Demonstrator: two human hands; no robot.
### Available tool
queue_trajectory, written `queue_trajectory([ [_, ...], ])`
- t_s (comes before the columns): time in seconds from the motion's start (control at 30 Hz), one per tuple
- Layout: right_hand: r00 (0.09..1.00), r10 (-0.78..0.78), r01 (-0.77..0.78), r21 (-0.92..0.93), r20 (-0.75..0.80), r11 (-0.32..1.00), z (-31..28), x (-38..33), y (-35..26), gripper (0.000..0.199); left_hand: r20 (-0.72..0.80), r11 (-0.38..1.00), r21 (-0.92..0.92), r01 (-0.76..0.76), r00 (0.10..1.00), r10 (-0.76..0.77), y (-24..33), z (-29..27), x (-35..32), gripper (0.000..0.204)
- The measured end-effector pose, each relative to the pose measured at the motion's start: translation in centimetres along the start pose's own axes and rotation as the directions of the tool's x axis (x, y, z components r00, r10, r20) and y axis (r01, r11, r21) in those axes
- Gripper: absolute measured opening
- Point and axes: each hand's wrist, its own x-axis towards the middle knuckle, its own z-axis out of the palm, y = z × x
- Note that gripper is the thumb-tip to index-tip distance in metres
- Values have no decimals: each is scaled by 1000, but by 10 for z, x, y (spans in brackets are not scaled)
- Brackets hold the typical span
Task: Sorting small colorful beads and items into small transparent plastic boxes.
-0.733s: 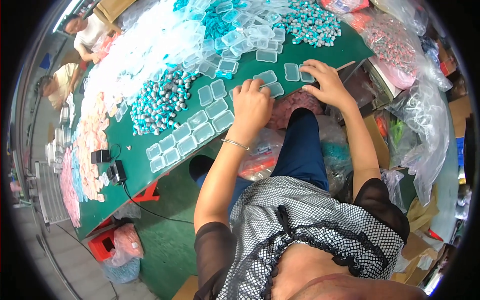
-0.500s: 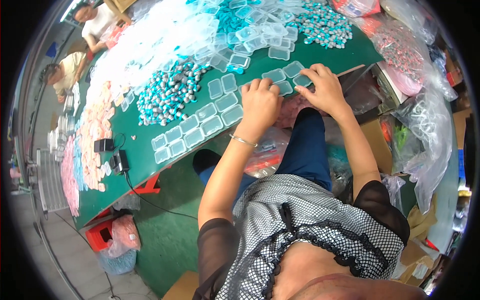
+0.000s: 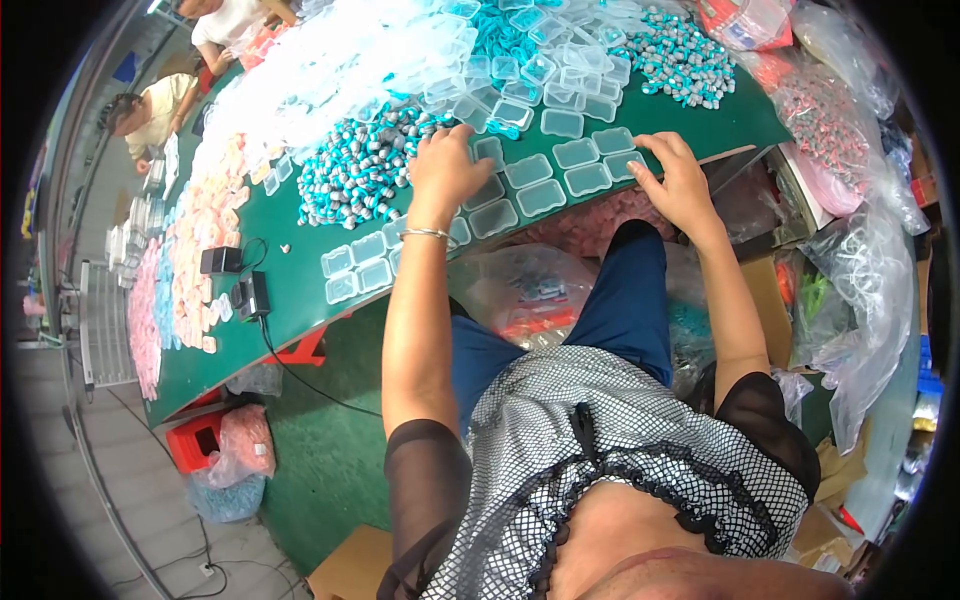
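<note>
My left hand [image 3: 445,168] rests palm down on the green table [image 3: 300,300], fingers spread at the edge of a heap of small teal and grey pieces [image 3: 355,170]. My right hand [image 3: 680,180] lies flat on the table's near edge, fingertips touching a clear plastic case [image 3: 620,140]. Between both hands sit rows of small clear plastic cases [image 3: 545,180], open and empty. Neither hand holds anything. A thin bracelet circles my left wrist.
A second teal and grey heap [image 3: 680,60] lies at the far right. Piles of clear cases [image 3: 400,60] and pink and blue stacks [image 3: 190,250] cover the table's left. Two black devices [image 3: 235,280] with a cable sit near the edge. Two other people [image 3: 160,105] sit far left. Plastic bags [image 3: 860,270] crowd the right.
The view has shifted so the table sits higher. My left hand moved left and forward to the teal heap; my right hand stayed at the clear cases by the table edge.
</note>
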Motion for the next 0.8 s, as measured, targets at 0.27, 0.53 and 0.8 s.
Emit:
queue_trajectory([
  [0.27, 1000, -16, 16, 70, 0, 997, 5, 4, 2, 29, 138, 982, -174, -80, 985, 105, -29, 2, 27, 54],
  [0.53, 999, -9, 16, 166, -44, 986, -5, 9, -5, 24, 48, 919, -395, -14, 998, 36, -14, -8, 22, 41],
  [0.8, 997, 20, -70, 702, 80, 708, -2, 30, -34, 34, -485, 737, -213, -641, 724, 490, 108, 2, -13, 31],
])
